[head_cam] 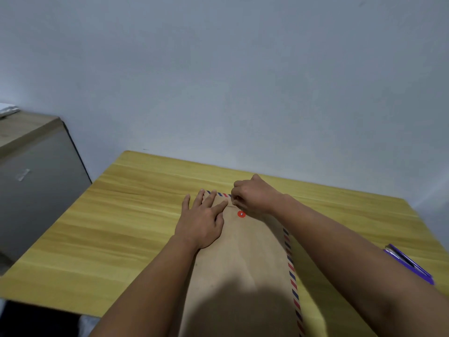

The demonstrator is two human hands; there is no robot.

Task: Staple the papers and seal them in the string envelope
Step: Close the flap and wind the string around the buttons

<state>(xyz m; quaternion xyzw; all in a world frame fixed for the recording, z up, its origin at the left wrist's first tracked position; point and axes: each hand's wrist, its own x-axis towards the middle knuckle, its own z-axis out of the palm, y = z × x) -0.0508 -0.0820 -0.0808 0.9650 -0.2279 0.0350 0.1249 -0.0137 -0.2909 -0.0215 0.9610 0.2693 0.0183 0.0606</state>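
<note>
We press our left hand (201, 221) flat and open on the brown string envelope (243, 263) lying on the table (109, 215) to steady it, while our right hand (252, 197) pinches the string beside the red button (241, 214), apparently for winding.

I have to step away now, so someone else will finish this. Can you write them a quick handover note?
Left hand: flat, open, pressing the envelope down on the table.
Right hand: fingers pinched at the flap edge, apparently on the string, just above the red button.
Stapler: at the table's right edge.
Done: no papers in sight, presumably inside.
Left: wind the string around the button to seal.
</note>
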